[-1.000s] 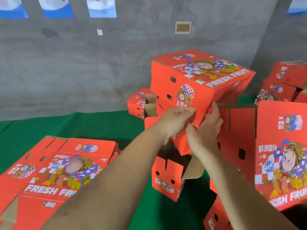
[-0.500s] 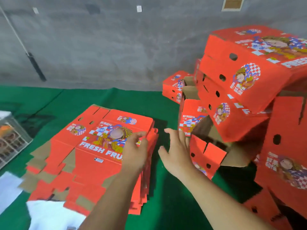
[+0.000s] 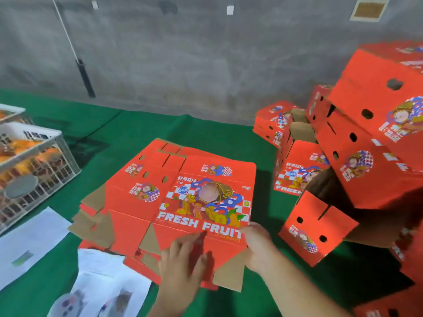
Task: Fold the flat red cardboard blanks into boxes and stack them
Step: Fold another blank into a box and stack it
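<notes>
Blank stack (image 3: 183,197): flat on the green worktop (image 3: 142,133), its near edge under both hands.
Left hand (image 3: 183,266): fingers (image 3: 194,239) lie fairly straight on the top blank's near flap.
Right hand (image 3: 258,245): fingers curled round the blank's near right edge, gripping it.
Open room: bare green strip right of the fingers, before the folded boxes (image 3: 366,143).
Left of the fingers: papers (image 3: 34,243), crate (image 3: 34,161).
</notes>
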